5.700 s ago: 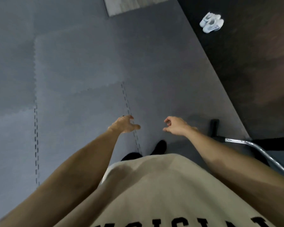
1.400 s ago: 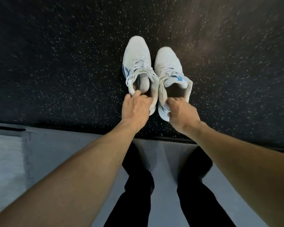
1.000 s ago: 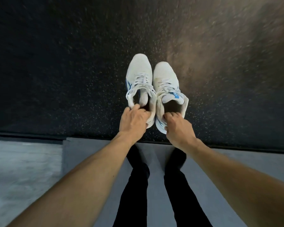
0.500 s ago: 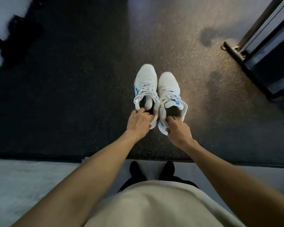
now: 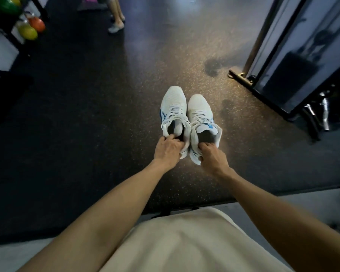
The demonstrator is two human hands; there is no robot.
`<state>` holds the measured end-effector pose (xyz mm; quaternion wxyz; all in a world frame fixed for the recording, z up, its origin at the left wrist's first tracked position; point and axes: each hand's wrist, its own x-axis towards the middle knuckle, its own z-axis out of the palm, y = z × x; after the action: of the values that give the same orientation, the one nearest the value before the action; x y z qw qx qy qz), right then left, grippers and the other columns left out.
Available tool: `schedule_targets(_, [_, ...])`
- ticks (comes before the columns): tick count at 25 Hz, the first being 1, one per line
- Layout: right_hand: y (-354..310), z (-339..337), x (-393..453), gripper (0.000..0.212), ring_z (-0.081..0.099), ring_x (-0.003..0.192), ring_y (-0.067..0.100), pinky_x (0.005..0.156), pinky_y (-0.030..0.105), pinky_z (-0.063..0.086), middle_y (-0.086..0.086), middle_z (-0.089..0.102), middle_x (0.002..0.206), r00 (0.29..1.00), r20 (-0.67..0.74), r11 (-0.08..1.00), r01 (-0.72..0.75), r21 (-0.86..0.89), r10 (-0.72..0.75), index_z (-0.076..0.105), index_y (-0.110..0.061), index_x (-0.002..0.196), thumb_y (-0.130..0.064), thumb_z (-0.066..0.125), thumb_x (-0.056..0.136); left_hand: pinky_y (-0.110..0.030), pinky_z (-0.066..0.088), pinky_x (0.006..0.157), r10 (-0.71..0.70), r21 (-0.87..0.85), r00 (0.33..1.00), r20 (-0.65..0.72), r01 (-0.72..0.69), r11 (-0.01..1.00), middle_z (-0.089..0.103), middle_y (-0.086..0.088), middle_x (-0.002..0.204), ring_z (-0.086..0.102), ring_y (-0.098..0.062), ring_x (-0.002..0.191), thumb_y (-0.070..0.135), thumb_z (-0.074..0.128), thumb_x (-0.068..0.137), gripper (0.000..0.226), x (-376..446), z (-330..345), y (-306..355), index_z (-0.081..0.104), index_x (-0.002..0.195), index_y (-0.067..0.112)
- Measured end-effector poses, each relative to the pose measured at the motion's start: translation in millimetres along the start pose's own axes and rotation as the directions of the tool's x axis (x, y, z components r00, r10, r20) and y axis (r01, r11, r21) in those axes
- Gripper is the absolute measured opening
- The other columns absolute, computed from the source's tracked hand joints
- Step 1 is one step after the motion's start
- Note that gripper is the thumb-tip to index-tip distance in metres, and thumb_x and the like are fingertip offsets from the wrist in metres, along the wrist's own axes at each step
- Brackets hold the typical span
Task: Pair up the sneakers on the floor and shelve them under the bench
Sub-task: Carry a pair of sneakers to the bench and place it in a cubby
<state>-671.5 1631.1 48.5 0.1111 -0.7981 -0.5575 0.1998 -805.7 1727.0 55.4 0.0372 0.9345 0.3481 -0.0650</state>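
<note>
Nearest the camera lay the wearer's beige shirt (image 5: 185, 242), with both bare forearms reaching forward over a pale grey mat edge (image 5: 312, 205). Beyond it, the left hand (image 5: 168, 149) gripped the heel collar of the left sneaker (image 5: 174, 107), fingers curled over the rim and into the opening. The right hand (image 5: 212, 156) pinched the heel of the right sneaker (image 5: 200, 108) in the same manner, thumb on the outside. The two white, blue-trimmed sneakers were held side by side, touching along their inner edges, toes pointing away, above or at the dark speckled floor (image 5: 86, 134); whether the soles rested on it cannot be told. Farther right stood a dark machine frame (image 5: 294, 61) with a metal upright. At far left a rack held coloured balls (image 5: 30, 30), and at the far top the lower legs of another person (image 5: 116, 16) were visible.

Progress, as judged: this pair was matched and in hand, so pairing was done for it. Shelving remained; no bench appeared in view, and carrying the pair there was still to come. Other sneakers, if any, were not visible.
</note>
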Motion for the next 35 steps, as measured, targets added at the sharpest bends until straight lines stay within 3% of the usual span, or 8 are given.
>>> schedule_targets(4, [15, -8, -33, 0.024, 0.059, 0.098, 0.026, 0.077, 0.039, 0.053, 0.008, 0.062, 0.114, 0.981, -0.062, 0.983, -0.18, 0.022, 0.181, 0.057, -0.012, 0.107, -0.011, 0.064, 0.085, -0.035, 0.036, 0.095, 0.19, 0.025, 0.982, -0.012, -0.19, 0.981, 0.066, 0.007, 0.112, 0.048, -0.017, 0.115, 0.025, 0.063, 0.09, 0.022, 12, -4, 25, 0.065, 0.112, 0.024])
schedule_targets(8, [30, -13, -85, 0.023, 0.059, 0.1, 0.028, 0.08, 0.045, 0.054, 0.009, 0.062, 0.115, 0.898, -0.137, 0.908, -0.413, 0.063, 0.418, 0.057, -0.012, 0.107, -0.01, 0.063, 0.085, -0.035, 0.037, 0.094, 0.431, 0.026, 0.902, -0.011, -0.431, 0.902, 0.067, 0.006, 0.111, 0.049, -0.018, 0.113, 0.024, 0.063, 0.089, 0.021, 18, -7, 67, 0.066, 0.11, 0.023])
schedule_targets(12, [41, -13, -150, 0.023, 0.058, 0.104, 0.03, 0.081, 0.046, 0.053, 0.01, 0.061, 0.116, 0.765, -0.201, 0.791, -0.597, 0.134, 0.612, 0.057, -0.01, 0.109, -0.009, 0.06, 0.086, -0.035, 0.035, 0.095, 0.641, 0.034, 0.768, -0.003, -0.64, 0.767, 0.066, 0.005, 0.114, 0.047, -0.019, 0.116, 0.026, 0.063, 0.089, 0.023, 6, -9, 123, 0.066, 0.112, 0.022])
schedule_targets(17, [64, -4, -260, 0.022, 0.057, 0.104, 0.032, 0.076, 0.043, 0.051, 0.01, 0.061, 0.117, 0.52, -0.275, 0.583, -0.77, 0.26, 0.809, 0.056, -0.008, 0.109, -0.008, 0.057, 0.087, -0.035, 0.035, 0.094, 0.848, 0.082, 0.53, 0.019, -0.846, 0.527, 0.066, 0.005, 0.113, 0.047, -0.018, 0.116, 0.026, 0.064, 0.088, 0.021, -36, -9, 226, 0.066, 0.108, 0.022])
schedule_targets(22, [94, 3, -387, 0.023, 0.055, 0.106, 0.035, 0.069, 0.038, 0.039, 0.011, 0.059, 0.119, 0.318, -0.303, 0.417, -0.835, 0.36, 0.898, 0.053, -0.007, 0.109, -0.008, 0.056, 0.086, -0.034, 0.034, 0.093, 0.949, 0.129, 0.316, 0.011, -0.941, 0.312, 0.065, 0.006, 0.112, 0.046, -0.018, 0.115, 0.024, 0.061, 0.089, 0.02, -106, 1, 345, 0.064, 0.109, 0.023])
schedule_targets(35, [161, 34, -727, 0.021, 0.056, 0.103, 0.037, 0.073, 0.041, 0.047, 0.013, 0.06, 0.117, -0.115, -0.25, 0.042, -0.836, 0.548, 0.961, 0.055, -0.006, 0.107, -0.006, 0.054, 0.086, -0.03, 0.032, 0.092, 0.992, 0.139, -0.11, 0.058, -0.983, -0.117, 0.066, 0.007, 0.111, 0.047, -0.016, 0.113, 0.025, 0.06, 0.091, 0.015, -346, 43, 645, 0.064, 0.105, 0.024])
